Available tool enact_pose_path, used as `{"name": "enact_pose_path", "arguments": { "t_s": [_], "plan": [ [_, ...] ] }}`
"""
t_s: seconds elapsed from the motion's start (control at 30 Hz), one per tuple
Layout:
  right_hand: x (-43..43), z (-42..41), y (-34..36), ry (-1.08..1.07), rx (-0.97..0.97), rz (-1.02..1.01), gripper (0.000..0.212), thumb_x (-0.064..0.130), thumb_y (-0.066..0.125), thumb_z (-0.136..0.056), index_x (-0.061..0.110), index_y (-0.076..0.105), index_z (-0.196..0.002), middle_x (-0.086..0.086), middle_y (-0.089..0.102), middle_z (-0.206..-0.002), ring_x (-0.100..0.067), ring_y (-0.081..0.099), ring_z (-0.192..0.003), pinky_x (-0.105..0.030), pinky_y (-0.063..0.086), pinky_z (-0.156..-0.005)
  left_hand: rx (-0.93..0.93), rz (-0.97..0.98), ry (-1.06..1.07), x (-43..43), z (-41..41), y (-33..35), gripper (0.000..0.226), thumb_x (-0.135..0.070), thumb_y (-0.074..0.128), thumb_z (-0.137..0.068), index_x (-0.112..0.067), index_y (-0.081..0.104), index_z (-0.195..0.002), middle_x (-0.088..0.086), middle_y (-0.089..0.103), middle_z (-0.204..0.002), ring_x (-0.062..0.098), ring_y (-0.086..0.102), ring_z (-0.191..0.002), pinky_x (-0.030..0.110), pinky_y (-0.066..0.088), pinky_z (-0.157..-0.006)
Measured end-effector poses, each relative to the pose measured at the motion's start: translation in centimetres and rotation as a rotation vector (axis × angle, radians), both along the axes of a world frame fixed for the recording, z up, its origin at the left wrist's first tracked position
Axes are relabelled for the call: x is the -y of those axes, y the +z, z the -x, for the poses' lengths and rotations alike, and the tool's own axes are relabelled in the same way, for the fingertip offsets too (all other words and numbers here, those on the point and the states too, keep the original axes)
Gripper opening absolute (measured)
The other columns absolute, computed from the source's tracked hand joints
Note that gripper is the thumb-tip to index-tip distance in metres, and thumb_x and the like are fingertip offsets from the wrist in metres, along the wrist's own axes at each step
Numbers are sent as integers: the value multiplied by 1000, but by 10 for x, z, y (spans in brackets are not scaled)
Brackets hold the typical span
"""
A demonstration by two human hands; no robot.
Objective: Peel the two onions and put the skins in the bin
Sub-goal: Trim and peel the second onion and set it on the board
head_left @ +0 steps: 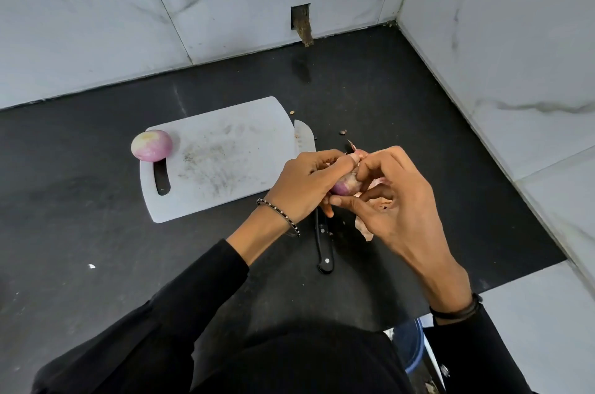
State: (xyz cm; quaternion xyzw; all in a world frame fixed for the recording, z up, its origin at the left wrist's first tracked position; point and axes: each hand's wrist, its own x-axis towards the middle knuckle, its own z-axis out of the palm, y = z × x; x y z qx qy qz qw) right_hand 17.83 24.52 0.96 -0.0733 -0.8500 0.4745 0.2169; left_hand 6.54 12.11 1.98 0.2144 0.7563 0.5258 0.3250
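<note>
Now we work at one onion above the counter, both hands closed on it.
Our left hand (pixel 306 184) curls round the onion (pixel 345 185) and grips it; our right hand (pixel 397 200) has its thumb under the onion and its bent fingers pinching the skin (pixel 365 229), which hangs loose below the palm. We hold the onion just right of the board (pixel 225 161), over the knife (pixel 323 248), which lies on the black counter (pixel 96 232) with its blade beside the board's right edge. The peeled onion (pixel 151 145) sits at the board's left end, by the handle slot. Small scraps (pixel 343 132) lie beyond the hands. A blue tub (pixel 412 348) shows below the counter's edge; whether it is the bin we cannot tell.
</note>
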Motion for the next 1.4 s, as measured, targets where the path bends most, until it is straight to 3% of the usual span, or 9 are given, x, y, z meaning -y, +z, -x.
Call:
{"name": "enact_pose_path", "arguments": {
  "t_s": [0.13, 0.3, 0.4, 0.53, 0.73, 1.03, 1.17, 1.27, 1.4],
  "plan": [
    [8, -4, -6, -67, 1, -54, 36, 31, 83, -79, 9, 55, -74, 4, 55, -90, -11, 60, -88, -31, 56, -73, 62, -6, 19, -1, 2, 0, 33, -35, 52, -99, -20, 68, -75, -2, 60, -55, 21, 56, -48, 32, 56, -50],
    [5, -6, -4, -91, 77, 154, 45, 33, 90, -69, 15, 53, -90, 2, 62, -93, -17, 68, -84, -35, 61, -63, 80, -12, -15, 0, 3, -2, 34, -35, 52, -100, -9, 69, -86, 15, 68, -73, 31, 61, -56, 34, 56, -52],
    [0, -7, -2, -60, 77, 70, 49, 38, 89, -71, 23, 57, -104, 7, 62, -104, -17, 66, -87, -34, 59, -63, 53, -11, -27, 0, 2, -2, 30, -37, 52, -100, -18, 68, -82, 11, 68, -73, 23, 58, -50, 29, 55, -48],
    [-4, -7, 1, -17, 41, 11, 40, 37, 87, -75, 21, 62, -101, 2, 60, -104, -17, 66, -83, -32, 58, -60, 5, -10, -28, -1, 4, -5, 28, -38, 53, -99, -22, 68, -83, 19, 67, -78, 12, 53, -46, 28, 55, -48],
    [-7, -9, 5, 26, 75, 136, 31, 28, 86, -78, 16, 70, -102, -1, 68, -102, -17, 73, -86, -30, 62, -65, -6, 10, -30, 4, 5, -4, 29, -38, 52, -99, -20, 69, -85, 1, 60, -59, 6, 54, -48, 25, 51, -47],
    [-32, -11, 14, 191, 60, -282, 18, 22, 75, -90, 14, 81, -105, 9, 75, -97, -1, 70, -85, -15, 55, -76, 16, 97, -45, 4, 6, -6, 31, -38, 53, -96, -14, 73, -95, 9, 62, -69, 14, 58, -59, 24, 51, -48],
    [-26, -5, 9, 189, 86, -267, 9, 8, 81, -85, 10, 74, -90, 6, 68, -82, -11, 65, -69, -26, 54, -65, 30, 125, -31, 3, 6, -9, 27, -40, 55, -96, -21, 73, -93, 5, 64, -65, 11, 58, -55, 27, 55, -49],
    [-22, -3, 2, 160, 53, -292, 10, 10, 78, -84, 11, 68, -87, 5, 61, -80, -14, 60, -65, -32, 53, -61, 111, 124, 7, 2, 5, -9, 34, -38, 54, -97, -9, 71, -93, -6, 54, -47, 9, 54, -45, 29, 56, -49],
    [-15, -8, -5, 135, 45, -322, 7, 16, 72, -83, 11, 67, -87, 5, 61, -83, -14, 58, -66, -34, 52, -61, 347, 82, 124, -1, 3, -8, 35, -39, 53, -98, -7, 68, -96, 13, 45, -56, 10, 48, -36, 25, 52, -43]
  ]
}}
